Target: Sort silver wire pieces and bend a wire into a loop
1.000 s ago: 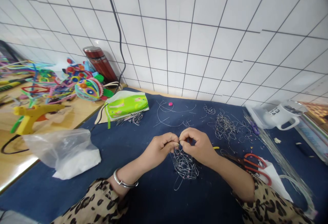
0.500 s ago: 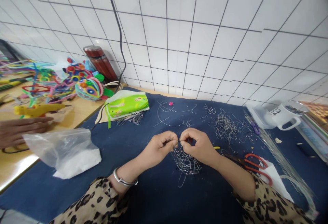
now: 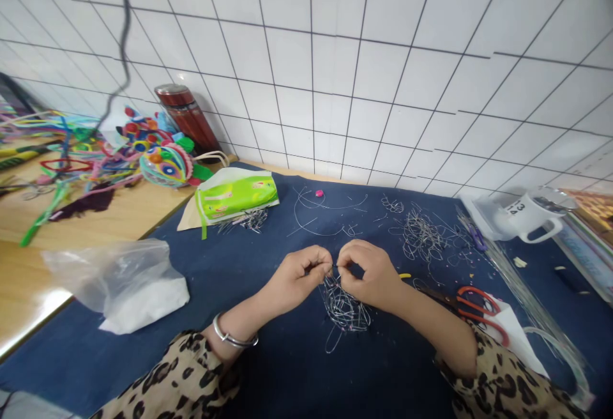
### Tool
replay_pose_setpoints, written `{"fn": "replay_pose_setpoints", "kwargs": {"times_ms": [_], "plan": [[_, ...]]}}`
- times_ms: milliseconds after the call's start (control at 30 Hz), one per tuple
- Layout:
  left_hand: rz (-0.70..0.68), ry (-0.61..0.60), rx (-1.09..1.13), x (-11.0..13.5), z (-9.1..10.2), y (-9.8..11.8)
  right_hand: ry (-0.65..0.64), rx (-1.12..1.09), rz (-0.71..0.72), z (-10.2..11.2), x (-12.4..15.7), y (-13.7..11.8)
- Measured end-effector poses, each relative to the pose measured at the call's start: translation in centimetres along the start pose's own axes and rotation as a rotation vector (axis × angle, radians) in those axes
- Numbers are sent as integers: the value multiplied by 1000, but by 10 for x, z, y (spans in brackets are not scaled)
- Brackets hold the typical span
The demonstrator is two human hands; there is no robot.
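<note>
A loose tangle of thin silvery wire [image 3: 347, 307] hangs just below my fingertips, over the dark blue cloth [image 3: 287, 368]. My left hand [image 3: 306, 275] pinches the upper end of this wire between thumb and forefinger. Close beside it, with a narrow gap between the fingertips, my right hand [image 3: 368, 272] is closed in a pinch on the same wire end. The exact spot where the fingers meet the wire is too small to make out fully. Tiny pinkish bits show within the tangle.
Right of my hands lie another wire tangle [image 3: 424, 234], red-handled scissors [image 3: 493, 323], long straight wires [image 3: 522, 291] and a white mug [image 3: 536, 214]. To the left are a clear plastic bag [image 3: 143, 291], a green packet [image 3: 237, 197], a red thermos [image 3: 189, 119] and colourful craft pieces [image 3: 165, 163].
The other person's hand and the yellow glue gun have left the table at left, and the black cord has swung left. My hands stay nearly still; the wire tangle has shifted slightly left.
</note>
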State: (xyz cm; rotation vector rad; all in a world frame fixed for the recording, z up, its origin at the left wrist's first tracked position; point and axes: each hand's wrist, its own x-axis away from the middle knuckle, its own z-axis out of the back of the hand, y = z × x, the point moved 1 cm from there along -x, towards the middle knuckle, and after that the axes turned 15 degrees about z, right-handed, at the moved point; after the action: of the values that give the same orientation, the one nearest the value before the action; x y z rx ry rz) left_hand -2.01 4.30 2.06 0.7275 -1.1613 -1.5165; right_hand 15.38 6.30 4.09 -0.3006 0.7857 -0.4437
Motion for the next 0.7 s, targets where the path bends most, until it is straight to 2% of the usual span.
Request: {"fn": "replay_pose_setpoints", "kwargs": {"times_ms": [100,200,333,533,700], "plan": [[-9,2,-18,0,-1,0,-58,-39,-63,2,-1,-1],[-15,-20,-18,0,-1,1,-27,-46,-94,4,-3,-1],[-7,-33,-3,0,-1,1,2,-17,-54,3,-2,0],[-10,29,-29,0,-2,1,-175,-44,-127,8,-2,0],[-4,-10,-26,-1,-1,1,-112,-92,-177,7,-3,1]]}}
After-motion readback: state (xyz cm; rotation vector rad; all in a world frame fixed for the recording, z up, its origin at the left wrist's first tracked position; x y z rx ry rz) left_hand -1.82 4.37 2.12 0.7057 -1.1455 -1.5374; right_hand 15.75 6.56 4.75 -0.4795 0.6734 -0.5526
